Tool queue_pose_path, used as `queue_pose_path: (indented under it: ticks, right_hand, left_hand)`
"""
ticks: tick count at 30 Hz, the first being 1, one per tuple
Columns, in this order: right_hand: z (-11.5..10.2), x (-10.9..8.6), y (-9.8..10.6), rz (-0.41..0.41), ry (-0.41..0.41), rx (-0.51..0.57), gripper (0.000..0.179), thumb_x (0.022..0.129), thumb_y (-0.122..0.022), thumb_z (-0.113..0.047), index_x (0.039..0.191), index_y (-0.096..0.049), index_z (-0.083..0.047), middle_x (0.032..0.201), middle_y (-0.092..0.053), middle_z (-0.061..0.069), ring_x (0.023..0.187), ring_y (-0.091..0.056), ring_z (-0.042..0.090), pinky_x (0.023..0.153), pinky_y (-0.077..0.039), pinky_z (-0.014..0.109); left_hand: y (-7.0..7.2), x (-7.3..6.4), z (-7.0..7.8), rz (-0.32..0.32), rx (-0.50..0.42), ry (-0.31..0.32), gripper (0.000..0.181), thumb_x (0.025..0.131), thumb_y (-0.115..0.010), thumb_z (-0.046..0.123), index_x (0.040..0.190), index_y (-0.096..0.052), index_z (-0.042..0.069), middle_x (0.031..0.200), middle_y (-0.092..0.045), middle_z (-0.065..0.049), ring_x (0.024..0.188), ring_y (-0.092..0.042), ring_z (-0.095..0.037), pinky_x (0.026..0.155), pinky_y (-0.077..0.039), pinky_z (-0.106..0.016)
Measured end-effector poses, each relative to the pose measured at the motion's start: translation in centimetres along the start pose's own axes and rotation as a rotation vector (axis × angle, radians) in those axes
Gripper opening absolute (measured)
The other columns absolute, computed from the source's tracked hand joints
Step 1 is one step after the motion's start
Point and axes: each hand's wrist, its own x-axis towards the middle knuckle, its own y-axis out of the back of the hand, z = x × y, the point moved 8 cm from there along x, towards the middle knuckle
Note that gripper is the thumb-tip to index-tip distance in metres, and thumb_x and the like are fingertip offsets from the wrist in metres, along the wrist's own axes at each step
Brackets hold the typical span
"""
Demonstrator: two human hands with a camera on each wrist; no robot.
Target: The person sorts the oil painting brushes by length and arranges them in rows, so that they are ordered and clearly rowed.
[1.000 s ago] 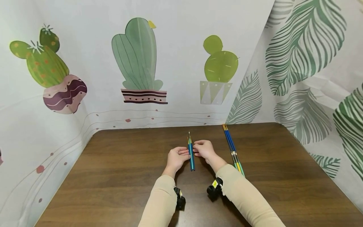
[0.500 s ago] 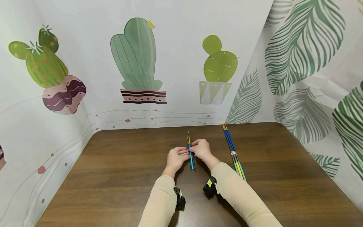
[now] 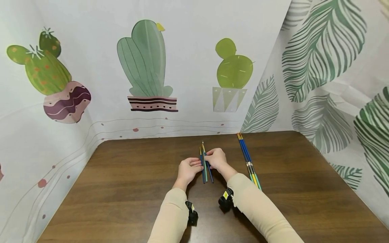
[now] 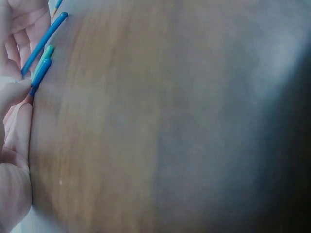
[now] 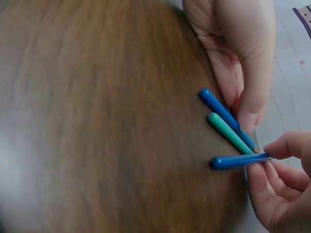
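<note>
Three paintbrushes lie side by side mid-table, bristles pointing away. My left hand [image 3: 187,170] holds the left blue paintbrush [image 5: 214,102] between thumb and fingers. In the middle is a green paintbrush [image 5: 226,130], lying beside it. My right hand [image 3: 217,158] pinches the right blue paintbrush [image 5: 233,161] between thumb and fingers; its handle end angles out to the right. From the left wrist view, the left thumb [image 4: 17,92] overlaps the handles at the frame's edge. Fingers hide the middle of the brushes in the head view.
Right of the hands, blue paintbrushes [image 3: 244,148] lie in a row toward the back edge. Nearer to me, yellow and green paintbrushes [image 3: 255,177] continue that row, partly behind the right sleeve [image 3: 258,202]. A patterned cloth [image 3: 188,67] hangs behind the brown table [image 3: 130,189].
My right hand has moved left onto the brushes and gripped the right blue paintbrush. Its handle end has swung right, so the three brushes now fan apart. The left hand has hardly moved.
</note>
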Motion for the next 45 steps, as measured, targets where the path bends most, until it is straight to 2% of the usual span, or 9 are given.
queue_pose_path:
  ticks: [4,10,13,23,26,36,41,43,45]
  right_hand:
    - [0.3,0.1,0.6,-0.004,-0.016,0.054,0.023,0.083,-0.064,-0.009,0.102,-0.069,0.002,0.095,-0.065,0.017,0.055,-0.057,0.013,0.045,-0.055,0.025]
    - [0.6,0.2,1.6,0.001,-0.004,0.077,0.024,0.083,-0.061,-0.009,0.104,-0.067,0.002,0.092,-0.062,0.015,0.055,-0.056,0.013,0.046,-0.055,0.026]
    - [0.7,0.1,2.2,-0.001,-0.003,0.083,0.027,0.083,-0.059,-0.009,0.107,-0.065,0.002,0.09,-0.065,0.015,0.057,-0.057,0.013,0.047,-0.055,0.026]
    - [1.2,-0.1,3.9,-0.001,-0.005,0.102,0.033,0.082,-0.056,-0.009,0.113,-0.062,0.0,0.081,-0.068,0.011,0.057,-0.057,0.011,0.047,-0.055,0.027]
    - [1.5,-0.1,4.4,0.0,-0.007,0.106,0.033,0.082,-0.056,-0.009,0.114,-0.062,0.0,0.08,-0.067,0.012,0.057,-0.058,0.012,0.048,-0.056,0.028]
    - [2.0,-0.1,6.0,-0.014,-0.006,0.123,0.034,0.088,-0.054,-0.009,0.12,-0.056,0.002,0.094,-0.069,0.021,0.057,-0.059,0.01,0.047,-0.054,0.025]
    - [2.3,0.0,6.9,-0.021,-0.009,0.115,0.036,0.09,-0.052,-0.01,0.124,-0.053,0.002,0.098,-0.068,0.024,0.058,-0.062,0.01,0.048,-0.054,0.024]
    - [2.5,0.1,7.3,-0.021,-0.01,0.114,0.037,0.09,-0.051,-0.011,0.125,-0.052,0.003,0.097,-0.068,0.024,0.059,-0.063,0.011,0.048,-0.054,0.024]
    - [2.7,0.2,7.7,-0.019,-0.01,0.101,0.039,0.09,-0.049,-0.011,0.126,-0.051,0.003,0.097,-0.069,0.024,0.06,-0.064,0.011,0.048,-0.054,0.024]
  left_hand:
    - [0.1,-0.2,0.2,0.013,0.013,0.074,0.04,0.077,-0.071,-0.006,0.114,-0.058,-0.012,0.107,-0.067,-0.026,0.102,-0.067,-0.032,0.085,-0.056,-0.031]
    - [0.0,-1.3,2.4,-0.007,0.024,0.077,0.042,0.078,-0.068,-0.008,0.117,-0.054,-0.018,0.111,-0.062,-0.033,0.106,-0.063,-0.04,0.087,-0.055,-0.035]
    - [0.1,-1.7,2.8,-0.008,0.032,0.073,0.042,0.078,-0.068,-0.008,0.116,-0.054,-0.018,0.111,-0.062,-0.034,0.106,-0.063,-0.04,0.086,-0.056,-0.035]
    - [0.2,-0.1,-0.3,0.028,0.043,0.086,0.04,0.077,-0.072,-0.004,0.115,-0.059,-0.01,0.109,-0.067,-0.025,0.103,-0.066,-0.032,0.086,-0.056,-0.032]
    - [0.1,0.1,-0.7,0.026,0.041,0.079,0.041,0.076,-0.072,-0.004,0.114,-0.059,-0.01,0.108,-0.067,-0.025,0.103,-0.067,-0.031,0.086,-0.056,-0.032]
    - [0.0,-0.1,-0.3,0.021,0.034,0.074,0.042,0.077,-0.073,-0.003,0.115,-0.059,-0.01,0.11,-0.067,-0.025,0.103,-0.066,-0.032,0.086,-0.056,-0.033]
    - [0.0,-0.8,1.4,0.012,0.032,0.083,0.041,0.078,-0.07,-0.006,0.116,-0.057,-0.014,0.111,-0.064,-0.03,0.105,-0.064,-0.037,0.088,-0.055,-0.035]
    - [0.0,-0.8,1.4,0.01,0.03,0.088,0.041,0.078,-0.069,-0.006,0.116,-0.057,-0.014,0.111,-0.064,-0.03,0.106,-0.064,-0.037,0.088,-0.055,-0.036]
    - [0.1,-0.4,0.5,0.012,0.029,0.085,0.041,0.078,-0.071,-0.004,0.116,-0.058,-0.012,0.111,-0.065,-0.028,0.105,-0.065,-0.035,0.088,-0.055,-0.035]
